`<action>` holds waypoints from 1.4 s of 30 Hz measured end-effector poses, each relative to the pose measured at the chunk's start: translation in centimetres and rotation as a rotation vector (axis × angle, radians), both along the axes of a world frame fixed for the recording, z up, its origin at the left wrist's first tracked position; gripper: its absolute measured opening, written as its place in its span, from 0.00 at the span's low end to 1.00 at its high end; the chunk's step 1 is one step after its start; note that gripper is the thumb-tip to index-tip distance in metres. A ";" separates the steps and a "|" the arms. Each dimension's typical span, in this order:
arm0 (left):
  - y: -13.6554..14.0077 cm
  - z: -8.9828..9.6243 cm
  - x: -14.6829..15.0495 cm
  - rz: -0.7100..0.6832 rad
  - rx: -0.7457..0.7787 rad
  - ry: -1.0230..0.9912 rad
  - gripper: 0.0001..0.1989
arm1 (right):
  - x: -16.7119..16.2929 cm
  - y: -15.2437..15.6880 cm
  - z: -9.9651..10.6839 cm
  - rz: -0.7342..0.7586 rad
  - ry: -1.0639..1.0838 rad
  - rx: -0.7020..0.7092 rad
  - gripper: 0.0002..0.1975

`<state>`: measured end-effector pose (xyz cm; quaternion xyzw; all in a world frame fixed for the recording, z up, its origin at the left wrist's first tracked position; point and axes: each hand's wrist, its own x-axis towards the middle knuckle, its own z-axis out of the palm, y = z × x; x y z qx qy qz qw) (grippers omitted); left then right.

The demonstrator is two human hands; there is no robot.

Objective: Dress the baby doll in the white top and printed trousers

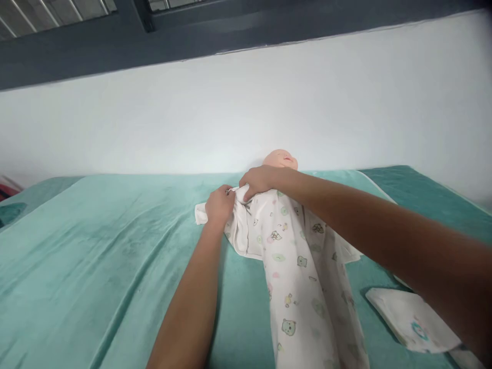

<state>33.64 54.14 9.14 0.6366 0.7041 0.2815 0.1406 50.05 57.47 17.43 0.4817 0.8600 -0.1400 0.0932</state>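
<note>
A baby doll lies on its back by the wall, its pale pink head [282,159] showing beyond my right forearm. White baby clothing [290,287], printed with green bears and small animals, covers its body and stretches toward me. My left hand [222,204] is closed on the white edge of the clothing at the doll's shoulder, next to a white sleeve end [200,213]. Fingers curled, my right hand [258,180] grips the same fabric just below the doll's head. The doll's arms and body are hidden under the cloth and my hands.
A teal sheet [126,246] with long creases covers the bed surface. To the right, partly behind my right forearm, lies a folded white item [413,320] with a blue-green ring print. A white wall [184,118] rises behind the bed, below a dark frame [230,25].
</note>
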 end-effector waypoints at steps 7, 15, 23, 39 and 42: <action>0.1 -1.5 -2.1 -0.035 0.023 -0.164 0.13 | 3.7 -0.6 2.1 -0.042 0.043 0.117 0.16; -1.8 -1.5 -1.3 -0.038 0.040 0.032 0.14 | 3.7 -2.4 2.5 -0.038 0.075 0.164 0.17; -2.2 -0.6 1.0 -0.277 0.238 0.442 0.14 | 0.6 -1.9 0.6 -0.017 0.052 0.107 0.20; -1.1 -0.7 -0.7 -0.082 0.123 0.490 0.15 | 12.4 -9.1 -6.0 -0.594 0.683 0.549 0.20; -1.6 -0.7 -0.5 -0.145 0.133 0.469 0.20 | 15.2 -10.9 -9.5 -0.621 0.500 0.628 0.24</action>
